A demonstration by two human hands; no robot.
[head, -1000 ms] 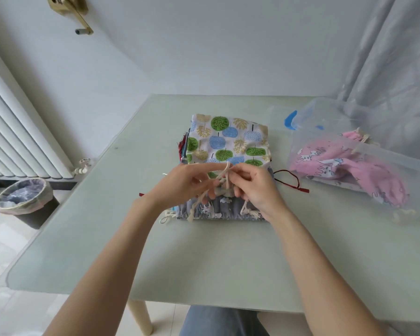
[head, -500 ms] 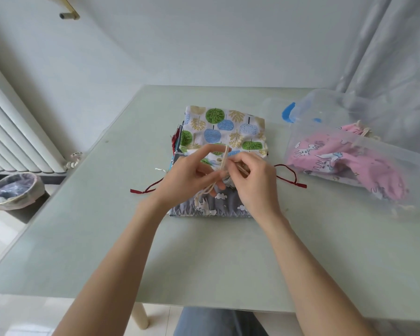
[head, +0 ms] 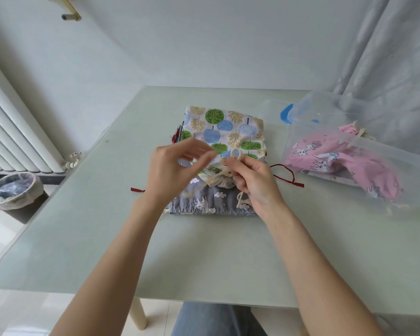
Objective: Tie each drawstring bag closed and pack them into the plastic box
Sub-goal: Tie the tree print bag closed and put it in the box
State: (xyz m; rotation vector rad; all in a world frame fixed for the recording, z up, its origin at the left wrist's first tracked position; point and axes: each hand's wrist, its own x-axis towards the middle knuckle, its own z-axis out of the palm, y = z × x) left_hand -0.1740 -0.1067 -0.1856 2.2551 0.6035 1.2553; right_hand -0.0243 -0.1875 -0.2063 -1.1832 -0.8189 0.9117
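A cream cotton drawstring (head: 229, 172) is pinched in the curled fingers of the right hand (head: 255, 181), a small loop sticking up above them. The left hand (head: 172, 170) is blurred, so whether its fingers are closed on anything can't be told. Both are held over the tree-print fabric drawstring bag (head: 224, 130) — stacked on a grey cloud-print bag (head: 204, 201) mid-tabletop (head: 204, 258). A pink bag (head: 344, 163) is already packed in the clear plastic box (head: 398, 151) on the right.

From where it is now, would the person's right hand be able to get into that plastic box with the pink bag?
Probably yes: the plastic box sits just beside the right hand, nothing between. But that hand pinches a cord.
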